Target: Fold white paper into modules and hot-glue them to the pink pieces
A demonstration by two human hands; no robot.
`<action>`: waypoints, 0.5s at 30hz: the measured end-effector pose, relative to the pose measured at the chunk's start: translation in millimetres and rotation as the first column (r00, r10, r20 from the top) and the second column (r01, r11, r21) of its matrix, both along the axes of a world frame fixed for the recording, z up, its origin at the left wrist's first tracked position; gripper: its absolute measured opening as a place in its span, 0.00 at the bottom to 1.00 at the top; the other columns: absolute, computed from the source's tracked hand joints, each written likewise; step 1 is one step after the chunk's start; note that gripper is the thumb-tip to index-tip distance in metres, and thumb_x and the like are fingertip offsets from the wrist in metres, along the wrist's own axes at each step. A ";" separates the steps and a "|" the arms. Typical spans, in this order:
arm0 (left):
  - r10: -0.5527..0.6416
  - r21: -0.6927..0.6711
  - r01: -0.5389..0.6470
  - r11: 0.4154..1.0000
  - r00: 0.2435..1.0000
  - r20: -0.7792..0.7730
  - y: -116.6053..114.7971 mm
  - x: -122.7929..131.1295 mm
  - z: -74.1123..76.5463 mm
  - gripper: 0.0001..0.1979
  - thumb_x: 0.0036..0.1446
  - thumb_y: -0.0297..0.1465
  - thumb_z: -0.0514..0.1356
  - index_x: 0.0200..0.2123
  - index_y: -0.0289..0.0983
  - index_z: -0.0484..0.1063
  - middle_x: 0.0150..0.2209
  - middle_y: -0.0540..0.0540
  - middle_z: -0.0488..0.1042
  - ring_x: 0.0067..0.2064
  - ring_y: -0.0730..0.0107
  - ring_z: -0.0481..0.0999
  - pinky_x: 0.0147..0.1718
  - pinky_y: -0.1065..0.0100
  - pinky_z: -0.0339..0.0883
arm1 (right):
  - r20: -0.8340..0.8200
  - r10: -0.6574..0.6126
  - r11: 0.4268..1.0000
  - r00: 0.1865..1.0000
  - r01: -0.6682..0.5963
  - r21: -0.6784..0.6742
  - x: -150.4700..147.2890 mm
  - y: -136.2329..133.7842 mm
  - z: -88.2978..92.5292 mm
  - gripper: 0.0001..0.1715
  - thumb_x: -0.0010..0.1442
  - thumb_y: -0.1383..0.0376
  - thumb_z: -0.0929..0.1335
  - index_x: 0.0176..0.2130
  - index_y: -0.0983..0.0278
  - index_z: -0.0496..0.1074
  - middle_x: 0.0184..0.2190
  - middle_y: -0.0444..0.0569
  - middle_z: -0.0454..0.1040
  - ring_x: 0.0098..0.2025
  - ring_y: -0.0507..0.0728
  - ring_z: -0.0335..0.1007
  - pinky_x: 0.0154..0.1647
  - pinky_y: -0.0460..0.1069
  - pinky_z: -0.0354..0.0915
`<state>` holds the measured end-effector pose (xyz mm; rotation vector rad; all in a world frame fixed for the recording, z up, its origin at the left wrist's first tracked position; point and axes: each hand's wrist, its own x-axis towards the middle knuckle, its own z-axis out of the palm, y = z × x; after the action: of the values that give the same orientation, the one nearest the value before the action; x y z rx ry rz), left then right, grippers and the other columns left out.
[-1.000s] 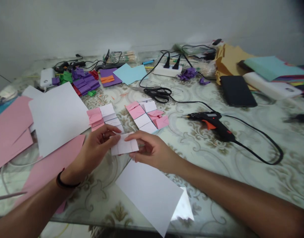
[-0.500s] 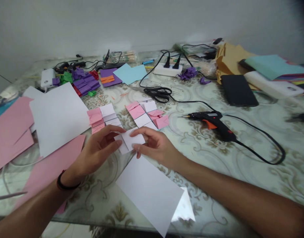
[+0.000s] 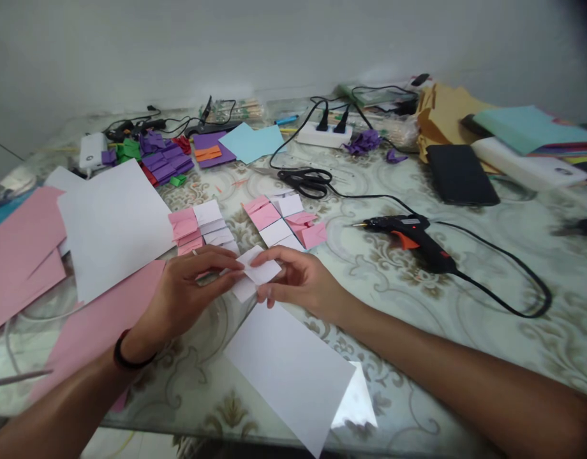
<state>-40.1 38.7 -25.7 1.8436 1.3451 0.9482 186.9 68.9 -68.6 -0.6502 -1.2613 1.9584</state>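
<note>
A small folded white paper piece [image 3: 254,275] is held just above the table between both hands. My left hand [image 3: 188,294] pinches its left side with fingertips closed on it. My right hand [image 3: 298,280] grips its right side, thumb on top and fingers beneath. Just beyond the hands lie two groups of folded pink and white paper pieces [image 3: 201,228] [image 3: 286,222]. A white sheet [image 3: 288,370] lies on the table below the hands.
A black and orange glue gun [image 3: 408,234] with its cord lies to the right. Black scissors [image 3: 305,182], a power strip [image 3: 323,135], purple folded papers [image 3: 162,159], a black phone [image 3: 459,175], and large white [image 3: 114,226] and pink sheets [image 3: 23,245] lie around.
The white piece has been turned and folded between my fingers, going from a flat rectangle to a tilted, smaller shape. Both hands have drawn slightly closer together.
</note>
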 end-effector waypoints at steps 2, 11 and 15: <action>0.011 -0.017 -0.010 1.000 1.000 0.024 0.0 -0.3 -0.9 0.06 0.63 0.36 0.68 0.38 0.42 0.84 0.45 0.45 0.84 0.47 0.64 0.81 0.48 0.65 0.76 | -0.039 -0.001 1.000 0.999 0.000 -0.031 -0.9 0.9 -0.5 0.21 0.55 0.64 0.80 0.46 0.63 0.76 0.29 0.44 0.81 0.31 0.53 0.81 0.30 0.45 0.76; 0.053 -0.258 0.008 0.966 0.972 0.229 1.2 6.0 3.7 0.08 0.58 0.34 0.71 0.39 0.37 0.81 0.46 0.43 0.83 0.44 0.65 0.83 0.44 0.67 0.78 | -0.056 -0.004 1.000 0.998 0.003 -0.024 -0.8 1.1 -0.8 0.18 0.56 0.65 0.80 0.45 0.63 0.78 0.30 0.44 0.82 0.32 0.53 0.82 0.30 0.46 0.77; 0.056 -0.299 0.037 0.954 0.953 0.297 2.8 7.6 7.1 0.09 0.57 0.33 0.72 0.39 0.36 0.80 0.40 0.45 0.83 0.39 0.68 0.82 0.39 0.71 0.77 | -0.053 -0.037 0.999 0.998 0.038 0.018 -1.9 0.9 -0.7 0.18 0.54 0.65 0.81 0.44 0.62 0.78 0.36 0.44 0.79 0.31 0.51 0.79 0.30 0.45 0.77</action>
<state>-32.5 41.5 -18.7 1.3990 1.2311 0.9290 185.1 69.8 -69.3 -0.6048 -1.2257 1.9187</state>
